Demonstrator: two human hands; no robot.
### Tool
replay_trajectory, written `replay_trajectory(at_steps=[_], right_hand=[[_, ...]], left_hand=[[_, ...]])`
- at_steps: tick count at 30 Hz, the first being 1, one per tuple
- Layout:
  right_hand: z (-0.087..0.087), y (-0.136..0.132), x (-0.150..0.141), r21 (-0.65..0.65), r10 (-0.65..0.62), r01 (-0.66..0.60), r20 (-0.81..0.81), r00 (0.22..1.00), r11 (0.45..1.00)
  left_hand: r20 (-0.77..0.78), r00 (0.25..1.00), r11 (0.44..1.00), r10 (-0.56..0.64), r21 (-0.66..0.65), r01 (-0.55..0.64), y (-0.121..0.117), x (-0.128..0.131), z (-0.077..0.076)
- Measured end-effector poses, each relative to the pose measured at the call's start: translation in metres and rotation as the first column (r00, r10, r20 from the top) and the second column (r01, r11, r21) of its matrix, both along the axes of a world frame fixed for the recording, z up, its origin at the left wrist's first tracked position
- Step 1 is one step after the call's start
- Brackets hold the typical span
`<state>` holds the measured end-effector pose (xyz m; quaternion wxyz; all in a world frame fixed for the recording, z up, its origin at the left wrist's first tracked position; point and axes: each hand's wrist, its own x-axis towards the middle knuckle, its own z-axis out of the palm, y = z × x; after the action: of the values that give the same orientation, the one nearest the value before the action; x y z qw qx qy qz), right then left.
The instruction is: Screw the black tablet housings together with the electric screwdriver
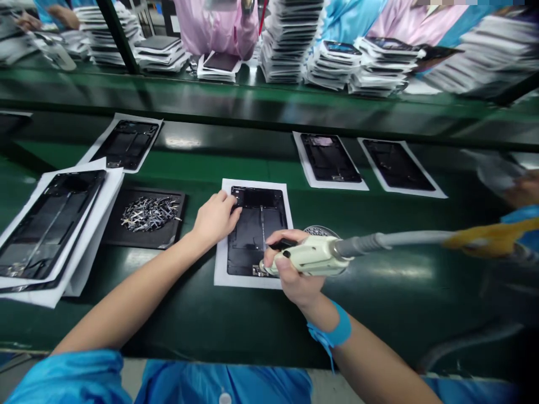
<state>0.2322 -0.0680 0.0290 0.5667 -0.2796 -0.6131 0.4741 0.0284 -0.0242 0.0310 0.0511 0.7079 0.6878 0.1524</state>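
A black tablet back housing (246, 230) lies on a sheet of white paper (223, 280) in front of me. My left hand (217, 216) grips its upper left edge with bent fingers. My right hand (297, 275) is wrapped around a pale electric screwdriver (315, 255) with a black lever. The tool lies nearly level, its nose over the housing's lower right, close to a small metal connector part (257, 270). My fingers and the tool hide the exact tip. Partly behind the screwdriver is a round dish with a dotted surface (322, 230).
Left of my work, a black tray (174, 233) holds a heap of small strip-like parts (149, 213). Stacked housings on paper (46, 224) stand at far left. Other housings (130, 143) (332, 157) (398, 163) lie along the back. A grey cable (412, 239) runs right; a co-worker's hand (524, 191) shows there.
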Motion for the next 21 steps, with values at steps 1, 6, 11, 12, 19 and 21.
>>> replay_trajectory(at_steps=[1, 6, 11, 12, 19, 21], right_hand=[[0.000, 0.001, 0.000, 0.003, -0.001, 0.000, 0.007, 1.000, 1.000], [-0.001, 0.000, -0.001, 0.004, -0.018, 0.018, 0.021, 1.000, 1.000], [-0.004, -0.002, -0.007, -0.025, -0.031, 0.031, -0.027, 0.999, 0.999], [-0.004, -0.002, -0.007, -0.033, -0.032, 0.031, -0.026, 0.999, 0.999], [0.019, 0.007, 0.018, -0.052, -0.091, 0.084, -0.172, 0.981, 0.995], [0.025, 0.012, 0.026, -0.014, -0.127, 0.128, -0.239, 0.963, 0.992]], left_hand=[[-0.029, 0.999, 0.998, 0.038, -0.049, -0.039, -0.012, -0.004, 0.002], [-0.149, 0.982, 0.948, 0.117, -0.277, -0.155, -0.056, -0.007, 0.005], [-0.154, 0.981, 0.911, 0.122, -0.374, -0.172, -0.073, 0.021, 0.001], [-0.142, 0.981, 0.905, 0.130, -0.386, -0.176, -0.073, 0.026, 0.000], [-0.154, 0.957, 0.936, 0.247, -0.216, -0.277, -0.028, 0.002, 0.022], [-0.118, 0.957, 0.948, 0.266, -0.146, -0.282, 0.002, -0.031, 0.038]])
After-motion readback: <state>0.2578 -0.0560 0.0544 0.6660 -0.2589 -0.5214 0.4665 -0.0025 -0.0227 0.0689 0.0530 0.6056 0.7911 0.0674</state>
